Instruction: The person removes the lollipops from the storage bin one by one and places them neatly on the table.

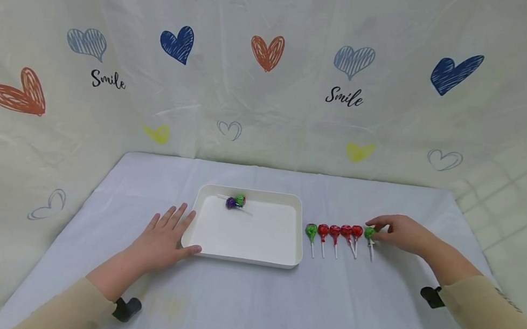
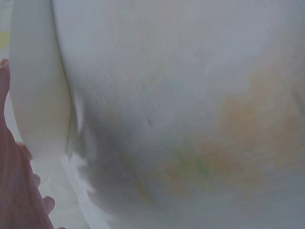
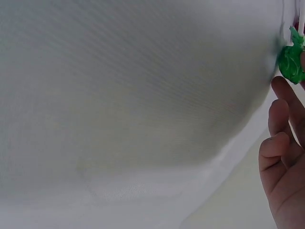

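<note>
My left hand [image 1: 157, 242] rests at the left edge of a white rectangular tray [image 1: 243, 260], fingers spread and straight, thumb along the near left corner. In the tray's upper left part lie a purple lollipop [image 1: 231, 202] and a green lollipop [image 1: 240, 200] side by side. At the right end of a row of lollipops, my right hand [image 1: 404, 234] pinches the head of a green lollipop [image 1: 369, 232], whose white stick points toward me. The right wrist view shows that green wrapper [image 3: 290, 63] at the fingertips, the other fingers loosely bent.
To the right of the tray, the row starts with another green lollipop [image 1: 311, 231], followed by several red lollipops [image 1: 335, 231], sticks toward me. A white cloth [image 1: 247, 304] covers the table. Behind it hangs a pale curtain [image 1: 288, 118] printed with hearts.
</note>
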`<state>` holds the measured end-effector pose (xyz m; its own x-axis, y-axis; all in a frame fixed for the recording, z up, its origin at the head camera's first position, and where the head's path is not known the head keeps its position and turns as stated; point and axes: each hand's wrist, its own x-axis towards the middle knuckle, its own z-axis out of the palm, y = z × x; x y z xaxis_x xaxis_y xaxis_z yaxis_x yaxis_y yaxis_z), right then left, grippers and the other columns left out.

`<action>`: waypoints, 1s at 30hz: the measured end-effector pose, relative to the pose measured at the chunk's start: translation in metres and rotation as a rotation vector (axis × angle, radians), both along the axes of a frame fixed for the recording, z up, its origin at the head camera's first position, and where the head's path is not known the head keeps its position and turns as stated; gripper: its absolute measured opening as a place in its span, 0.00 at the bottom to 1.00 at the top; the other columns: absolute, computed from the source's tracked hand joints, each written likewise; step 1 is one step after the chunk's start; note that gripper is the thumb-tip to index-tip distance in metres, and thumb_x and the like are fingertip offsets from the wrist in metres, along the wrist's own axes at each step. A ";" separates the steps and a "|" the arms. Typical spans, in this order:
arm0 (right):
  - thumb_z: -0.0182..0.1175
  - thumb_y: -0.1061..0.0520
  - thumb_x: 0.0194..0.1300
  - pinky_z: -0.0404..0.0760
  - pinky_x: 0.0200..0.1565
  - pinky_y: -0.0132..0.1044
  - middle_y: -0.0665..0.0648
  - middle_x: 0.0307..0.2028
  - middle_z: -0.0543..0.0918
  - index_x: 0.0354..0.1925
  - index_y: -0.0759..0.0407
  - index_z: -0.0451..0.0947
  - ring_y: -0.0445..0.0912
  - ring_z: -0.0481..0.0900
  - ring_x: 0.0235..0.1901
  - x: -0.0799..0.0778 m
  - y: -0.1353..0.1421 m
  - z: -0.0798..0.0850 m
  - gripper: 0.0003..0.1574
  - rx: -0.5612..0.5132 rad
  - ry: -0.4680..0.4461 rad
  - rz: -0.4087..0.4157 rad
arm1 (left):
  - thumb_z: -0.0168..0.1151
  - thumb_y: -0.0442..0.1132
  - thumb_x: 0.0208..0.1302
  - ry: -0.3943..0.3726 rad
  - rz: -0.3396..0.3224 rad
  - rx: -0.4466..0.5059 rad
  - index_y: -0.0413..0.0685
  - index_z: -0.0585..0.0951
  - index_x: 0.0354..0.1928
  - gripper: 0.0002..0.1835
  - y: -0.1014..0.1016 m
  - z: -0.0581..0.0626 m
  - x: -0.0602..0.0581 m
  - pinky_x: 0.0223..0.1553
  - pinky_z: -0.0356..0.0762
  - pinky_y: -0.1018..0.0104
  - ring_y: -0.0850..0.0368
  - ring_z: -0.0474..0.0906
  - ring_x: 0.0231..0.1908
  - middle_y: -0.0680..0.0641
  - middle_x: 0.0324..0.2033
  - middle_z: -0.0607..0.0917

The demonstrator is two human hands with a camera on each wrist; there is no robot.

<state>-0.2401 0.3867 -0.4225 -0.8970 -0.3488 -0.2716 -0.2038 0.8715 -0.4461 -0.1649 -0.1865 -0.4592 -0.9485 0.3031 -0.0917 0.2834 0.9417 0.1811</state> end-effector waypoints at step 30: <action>0.71 0.51 0.60 0.80 0.42 0.45 0.52 0.37 0.80 0.48 0.58 0.85 0.48 0.74 0.37 -0.001 -0.007 0.004 0.20 0.174 -0.002 0.075 | 0.42 0.82 0.57 -0.016 0.019 -0.015 0.49 0.51 0.79 0.58 0.000 0.001 -0.001 0.71 0.41 0.34 0.37 0.40 0.76 0.41 0.78 0.45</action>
<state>-0.2416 0.3796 -0.4184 -0.8697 -0.3620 -0.3355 -0.2700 0.9180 -0.2905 -0.1662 -0.1862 -0.4584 -0.9524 0.2838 -0.1113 0.2629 0.9495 0.1712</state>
